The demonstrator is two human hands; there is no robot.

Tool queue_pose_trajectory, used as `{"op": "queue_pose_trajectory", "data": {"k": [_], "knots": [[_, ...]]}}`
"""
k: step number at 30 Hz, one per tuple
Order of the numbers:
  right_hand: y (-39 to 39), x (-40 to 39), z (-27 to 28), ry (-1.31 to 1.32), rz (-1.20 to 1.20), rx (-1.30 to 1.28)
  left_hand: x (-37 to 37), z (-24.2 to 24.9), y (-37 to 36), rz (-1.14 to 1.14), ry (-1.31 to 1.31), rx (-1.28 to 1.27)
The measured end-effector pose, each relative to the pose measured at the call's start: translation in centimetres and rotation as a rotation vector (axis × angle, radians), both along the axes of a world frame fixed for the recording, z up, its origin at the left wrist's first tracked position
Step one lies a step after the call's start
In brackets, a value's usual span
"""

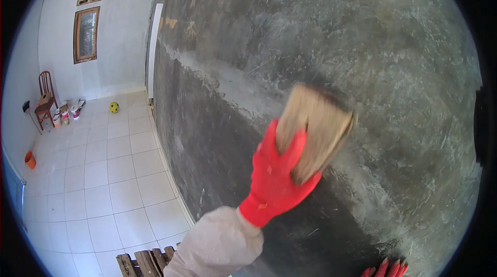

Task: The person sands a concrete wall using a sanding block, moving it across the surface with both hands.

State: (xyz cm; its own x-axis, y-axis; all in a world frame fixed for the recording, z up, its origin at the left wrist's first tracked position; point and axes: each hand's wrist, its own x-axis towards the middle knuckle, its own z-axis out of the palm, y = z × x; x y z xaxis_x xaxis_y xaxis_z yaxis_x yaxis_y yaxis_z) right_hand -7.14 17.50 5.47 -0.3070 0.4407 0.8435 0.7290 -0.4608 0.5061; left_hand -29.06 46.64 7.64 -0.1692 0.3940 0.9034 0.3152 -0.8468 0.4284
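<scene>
My left hand [279, 176], in a red glove below a pale sleeve, grips a flat wooden block [316, 127]. The block is blurred by motion and lies against or very close to the grey plastered wall [248, 33]. Two gloved fingers stretch over its face, while its underside is hidden. At the bottom right edge, only the red-gloved fingertips of my right hand [385, 268] show. They are apart, at the wall, with nothing visible in them. A rough lighter band crosses the wall diagonally, with darker, smoother plaster below it.
Wooden slats [147, 264] stand at the bottom, under my left arm. White floor tiles [101, 199] stretch left. Farther off are an orange bucket [30, 160], a wooden chair [46, 98], several paint containers [75, 113], a yellow ball [114, 107] and a small window [86, 34].
</scene>
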Motion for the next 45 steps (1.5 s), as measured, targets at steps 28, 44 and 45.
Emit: {"op": "queue_pose_trajectory", "data": {"k": [28,44,45], "knots": [[0.4,-0.4,0.1,-0.022,-0.001,-0.015,-2.4,-14.1,1.9,-0.009,0.037,-0.211],[0.5,-0.5,0.2,-0.018,0.001,-0.014,-6.2,-15.4,8.1,-0.050,0.121,-0.199],[0.5,-0.5,0.2,-0.018,0.010,-0.019,-6.4,-16.3,7.3,-0.057,0.137,-0.253]]}}
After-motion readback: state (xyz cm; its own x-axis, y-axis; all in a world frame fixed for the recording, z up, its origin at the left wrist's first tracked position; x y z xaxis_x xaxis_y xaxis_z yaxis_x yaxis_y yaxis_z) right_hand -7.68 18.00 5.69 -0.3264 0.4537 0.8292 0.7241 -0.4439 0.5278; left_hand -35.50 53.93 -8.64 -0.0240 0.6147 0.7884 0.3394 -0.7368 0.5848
